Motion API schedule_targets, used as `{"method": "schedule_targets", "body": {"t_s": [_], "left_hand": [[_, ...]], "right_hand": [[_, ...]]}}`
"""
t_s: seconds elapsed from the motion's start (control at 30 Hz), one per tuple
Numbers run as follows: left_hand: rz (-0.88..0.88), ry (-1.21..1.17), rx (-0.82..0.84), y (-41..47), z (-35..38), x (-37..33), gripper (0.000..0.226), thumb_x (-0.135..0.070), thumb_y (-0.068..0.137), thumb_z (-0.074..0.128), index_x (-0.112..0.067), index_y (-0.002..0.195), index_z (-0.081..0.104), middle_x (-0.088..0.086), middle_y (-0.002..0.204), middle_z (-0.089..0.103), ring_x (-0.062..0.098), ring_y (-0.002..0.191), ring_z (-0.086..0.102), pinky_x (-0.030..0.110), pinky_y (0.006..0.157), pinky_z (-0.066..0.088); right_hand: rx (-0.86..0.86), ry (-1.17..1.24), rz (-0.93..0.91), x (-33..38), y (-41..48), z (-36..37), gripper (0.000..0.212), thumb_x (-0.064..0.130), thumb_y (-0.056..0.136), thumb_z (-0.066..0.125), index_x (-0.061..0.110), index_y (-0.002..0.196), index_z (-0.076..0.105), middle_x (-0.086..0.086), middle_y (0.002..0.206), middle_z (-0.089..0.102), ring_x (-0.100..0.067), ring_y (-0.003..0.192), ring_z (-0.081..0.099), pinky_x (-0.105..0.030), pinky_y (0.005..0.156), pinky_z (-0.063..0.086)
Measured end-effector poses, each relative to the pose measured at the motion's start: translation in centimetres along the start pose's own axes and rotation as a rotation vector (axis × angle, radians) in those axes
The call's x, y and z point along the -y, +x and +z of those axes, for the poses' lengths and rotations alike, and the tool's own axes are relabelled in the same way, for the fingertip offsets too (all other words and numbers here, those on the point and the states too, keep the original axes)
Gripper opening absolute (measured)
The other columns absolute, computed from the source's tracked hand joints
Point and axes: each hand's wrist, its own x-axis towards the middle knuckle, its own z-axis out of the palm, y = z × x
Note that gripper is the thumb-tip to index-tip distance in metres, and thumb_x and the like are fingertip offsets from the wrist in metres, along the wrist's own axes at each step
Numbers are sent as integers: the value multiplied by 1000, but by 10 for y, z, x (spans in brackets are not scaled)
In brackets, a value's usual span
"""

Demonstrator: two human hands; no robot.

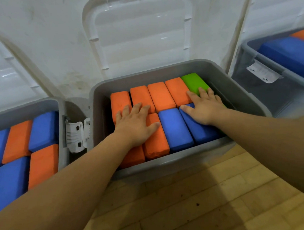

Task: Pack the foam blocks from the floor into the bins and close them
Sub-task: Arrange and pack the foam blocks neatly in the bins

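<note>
The middle grey bin [185,158] stands open and holds two rows of foam blocks. Several orange blocks [161,95] and one green block [194,81] fill the far row. Orange blocks [155,141] and two blue blocks [176,129] fill the near row. My left hand [135,126] lies flat with spread fingers on the orange blocks at the left. My right hand [204,107] presses flat on the rightmost blue block, its fingertips touching the green and orange ones. The bin's clear lid [139,31] leans upright against the wall behind.
A left bin [61,119] full of blue and orange blocks and a right bin [268,63] with a blue and an orange block both stand open, lids against the white wall. White latches [76,136] sit between left and middle bins. Wooden floor [196,200] lies in front.
</note>
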Motion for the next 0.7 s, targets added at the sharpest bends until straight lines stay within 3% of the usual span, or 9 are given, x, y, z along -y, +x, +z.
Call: {"method": "schedule_targets", "body": {"t_s": [0.27, 0.4, 0.57, 0.7], "left_hand": [[-94, 0, 107, -16, -32, -45, 85, -73, 89, 47, -31, 159, 19, 9, 168, 13, 41, 151, 14, 59, 121, 15], [-48, -10, 171, -8, -89, -123, 89, -71, 89, 50, -29, 160, 17, 12, 167, 13, 39, 152, 12, 58, 121, 14], [57, -7, 234, 9, -178, -249, 89, -73, 91, 46, -26, 159, 15, 15, 166, 15, 40, 151, 14, 57, 122, 17], [119, -45, 273, 34, -235, -346, 88, -73, 92, 44, -29, 160, 11, 11, 167, 11, 35, 154, 9, 53, 124, 13]], "right_hand": [[3, 57, -25, -21, -33, -47, 92, 77, 86, 49, 33, 160, 16, -13, 167, 13, -37, 152, 13, -54, 122, 15], [104, 43, 14, -77, -76, -116, 92, 75, 87, 48, 34, 160, 11, -10, 168, 9, -36, 153, 8, -56, 121, 13], [216, 84, 190, -177, -123, -217, 92, 76, 88, 44, 35, 160, 3, -7, 169, -1, -35, 154, 0, -55, 123, 9], [208, 121, 308, -264, -138, -285, 91, 78, 86, 45, 39, 159, 5, -3, 169, -2, -33, 155, -2, -55, 123, 9]]}}
